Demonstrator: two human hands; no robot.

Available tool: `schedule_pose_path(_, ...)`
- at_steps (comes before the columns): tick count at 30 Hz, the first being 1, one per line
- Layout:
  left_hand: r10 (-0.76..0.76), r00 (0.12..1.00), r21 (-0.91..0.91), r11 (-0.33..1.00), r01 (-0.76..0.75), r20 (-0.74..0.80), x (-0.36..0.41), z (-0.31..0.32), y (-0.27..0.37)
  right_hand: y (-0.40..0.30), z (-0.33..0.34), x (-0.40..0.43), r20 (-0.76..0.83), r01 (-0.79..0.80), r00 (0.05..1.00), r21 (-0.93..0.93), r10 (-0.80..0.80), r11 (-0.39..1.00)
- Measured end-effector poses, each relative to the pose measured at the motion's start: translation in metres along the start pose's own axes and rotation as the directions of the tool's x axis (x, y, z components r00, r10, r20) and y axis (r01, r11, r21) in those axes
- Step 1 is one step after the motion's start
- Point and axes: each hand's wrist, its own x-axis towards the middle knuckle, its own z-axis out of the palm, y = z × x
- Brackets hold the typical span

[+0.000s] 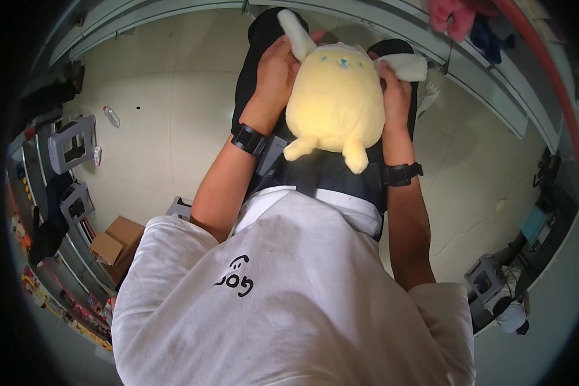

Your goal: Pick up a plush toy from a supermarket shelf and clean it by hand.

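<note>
A yellow plush toy [335,101] with a small blue face lies on my lap, its two stubby feet pointing towards me. Long white ears, a left one [296,36] and a right one [405,66], stick out from its head. My left hand [281,67] holds the toy's left side near the base of that ear; some of its fingers are hidden behind the toy. On the other side my right hand [396,96] grips the toy near the right ear, thumb in front. Black straps circle both wrists.
Grey stools [72,144] and a cardboard box [118,241] stand at left, by shelves of toys. A plastic bottle [111,117] lies on the tiled floor [198,96]. Pink plush [451,19] sits on the upper-right shelving. A cable [468,229] crosses the floor; another person [510,313] is at lower right.
</note>
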Motion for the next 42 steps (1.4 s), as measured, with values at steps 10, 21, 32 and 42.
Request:
schedule_pose_path(10,0.271,0.962,0.615,0.762,-0.202,-0.019,-0.001,-0.001,-0.008,0.009,-0.006,0.006,0.058,0.133,0.991,-0.241,-0.122,0.961)
schedule_pose_path(21,0.357,0.929,0.814,0.511,-0.277,0.092,-0.002,-0.005,-0.006,0.002,-0.004,0.0,-0.041,0.175,0.979,-0.344,-0.201,0.922)
schedule_pose_path(32,0.177,0.978,0.633,0.747,-0.206,0.109,0.0,-0.004,-0.007,0.01,-0.008,0.003,-0.036,0.164,0.985,-0.144,-0.171,0.976)
schedule_pose_path(42,0.061,0.971,0.571,0.8,-0.186,0.232,-0.006,0.003,0.004,-0.006,0.007,-0.006,0.182,0.152,0.976,-0.173,-0.12,0.973)
